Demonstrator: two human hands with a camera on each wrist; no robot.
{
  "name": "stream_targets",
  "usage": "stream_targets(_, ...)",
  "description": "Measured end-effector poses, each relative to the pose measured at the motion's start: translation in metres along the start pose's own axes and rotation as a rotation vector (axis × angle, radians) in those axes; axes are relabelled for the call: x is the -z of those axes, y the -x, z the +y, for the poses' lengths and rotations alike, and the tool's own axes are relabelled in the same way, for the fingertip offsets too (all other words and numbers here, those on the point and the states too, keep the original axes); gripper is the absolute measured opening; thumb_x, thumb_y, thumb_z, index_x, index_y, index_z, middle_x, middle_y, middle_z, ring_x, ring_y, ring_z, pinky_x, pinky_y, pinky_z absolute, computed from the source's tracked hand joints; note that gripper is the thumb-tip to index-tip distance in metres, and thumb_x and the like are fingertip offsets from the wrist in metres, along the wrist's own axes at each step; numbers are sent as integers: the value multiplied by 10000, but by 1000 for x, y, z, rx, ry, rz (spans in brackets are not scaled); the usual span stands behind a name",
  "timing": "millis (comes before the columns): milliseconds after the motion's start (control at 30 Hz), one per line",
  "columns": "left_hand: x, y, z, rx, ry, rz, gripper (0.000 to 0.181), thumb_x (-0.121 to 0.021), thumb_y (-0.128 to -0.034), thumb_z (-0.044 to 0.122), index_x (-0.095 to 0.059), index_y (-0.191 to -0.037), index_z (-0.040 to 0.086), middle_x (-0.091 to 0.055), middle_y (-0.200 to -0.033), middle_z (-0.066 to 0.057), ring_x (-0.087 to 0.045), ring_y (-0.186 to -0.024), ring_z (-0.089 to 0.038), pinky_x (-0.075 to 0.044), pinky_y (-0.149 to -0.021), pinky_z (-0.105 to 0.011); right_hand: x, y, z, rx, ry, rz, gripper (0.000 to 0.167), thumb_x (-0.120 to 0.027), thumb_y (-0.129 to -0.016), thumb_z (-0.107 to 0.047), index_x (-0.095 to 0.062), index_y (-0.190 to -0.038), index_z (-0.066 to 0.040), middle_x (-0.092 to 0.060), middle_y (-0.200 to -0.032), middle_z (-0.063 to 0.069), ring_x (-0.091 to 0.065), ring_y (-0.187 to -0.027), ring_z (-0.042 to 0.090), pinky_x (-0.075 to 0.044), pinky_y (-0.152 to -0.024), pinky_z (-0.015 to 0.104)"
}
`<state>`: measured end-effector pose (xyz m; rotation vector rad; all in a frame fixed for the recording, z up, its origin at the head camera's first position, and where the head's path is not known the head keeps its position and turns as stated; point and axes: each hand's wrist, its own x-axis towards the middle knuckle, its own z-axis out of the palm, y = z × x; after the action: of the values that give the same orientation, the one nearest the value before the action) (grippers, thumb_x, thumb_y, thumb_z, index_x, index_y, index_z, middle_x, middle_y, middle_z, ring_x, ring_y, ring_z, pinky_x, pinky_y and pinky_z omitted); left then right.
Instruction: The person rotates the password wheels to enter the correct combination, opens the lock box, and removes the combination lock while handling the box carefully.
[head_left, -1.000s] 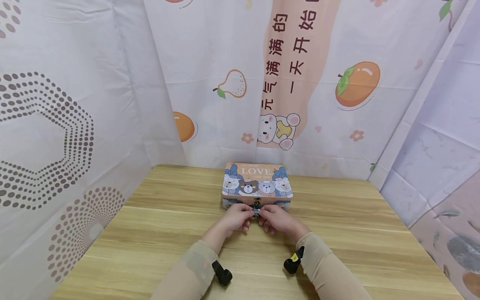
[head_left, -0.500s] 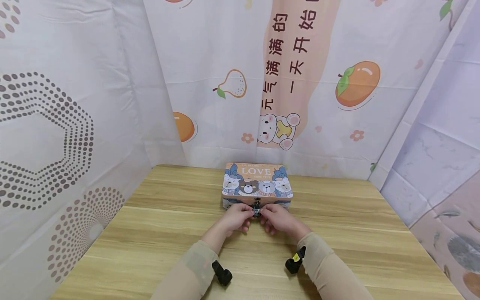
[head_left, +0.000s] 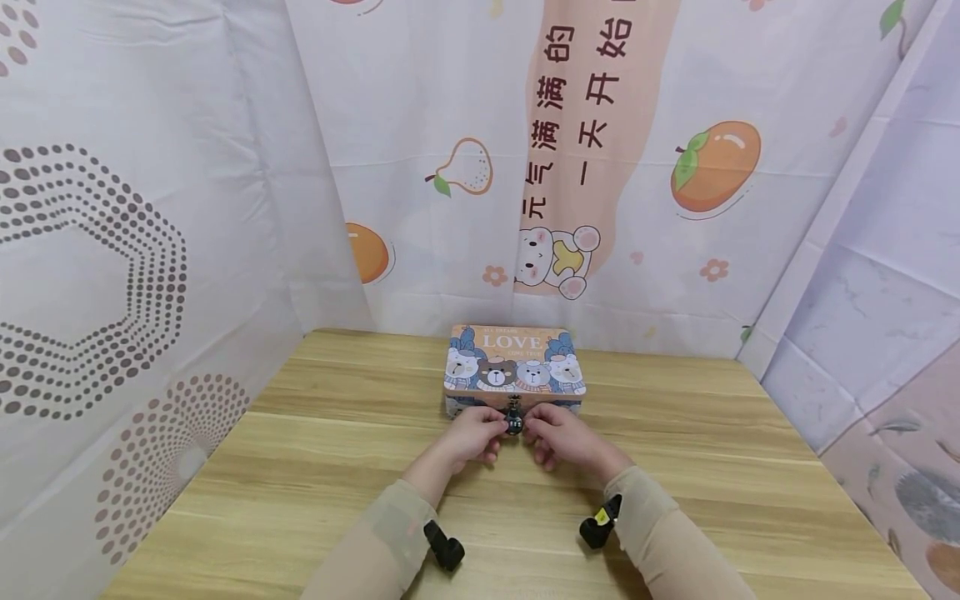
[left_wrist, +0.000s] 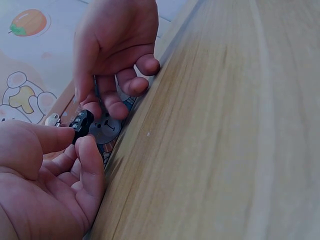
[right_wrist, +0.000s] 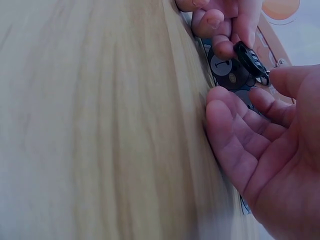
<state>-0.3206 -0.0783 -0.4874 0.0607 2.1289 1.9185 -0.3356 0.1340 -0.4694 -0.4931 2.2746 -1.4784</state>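
A small black combination padlock hangs at the front clasp of a closed box with bears and the word LOVE on its lid. My left hand pinches the padlock between thumb and index finger; number dials show on its side in the left wrist view. Just to the padlock's right is my right hand, its fingers loosely bent. In the right wrist view, its thumb and index finger stand apart beside the padlock, with nothing pinched between them. The metal clasp is partly visible.
The box stands at the back of a wood-grain table, close to a white printed curtain. More curtains hang at the left and right. Black wrist cameras sit on both sleeves.
My right hand has drawn slightly away to the right from the padlock, baring more of its front. The left hand keeps its pinch; the box has not moved.
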Motion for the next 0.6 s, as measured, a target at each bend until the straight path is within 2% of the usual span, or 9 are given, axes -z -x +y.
stream_targets(167,-1,2,2,-6,5,-3,198,-587,-1019,93,-627,-1164,-35,-580,-807,-80,-550,-588,-125,-521,-484,-236,4,2,2,13,12,-4,243,-492,-1075,-181,-559,-1186,25,-639,-1024,159,-649,-679,241,-586,-532,381)
stream_targets(433,-1,6,5,-8,-2,2,222,-586,-1026,108,-624,-1191,-35,-613,-901,-99,-554,-611,-131,-526,-500,-241,4,4,-1,38,39,0,221,-510,-1071,-182,-568,-1161,12,-636,-1076,153,-651,-684,238,-591,-539,400)
stream_targets(600,-1,4,3,-2,-4,0,216,-588,-1022,103,-626,-1183,-35,-603,-872,-95,-557,-609,-130,-530,-503,-240,3,3,-3,50,98,10,217,-527,-1065,-194,-598,-1150,-7,-665,-1068,135,-645,-679,229,-579,-527,384)
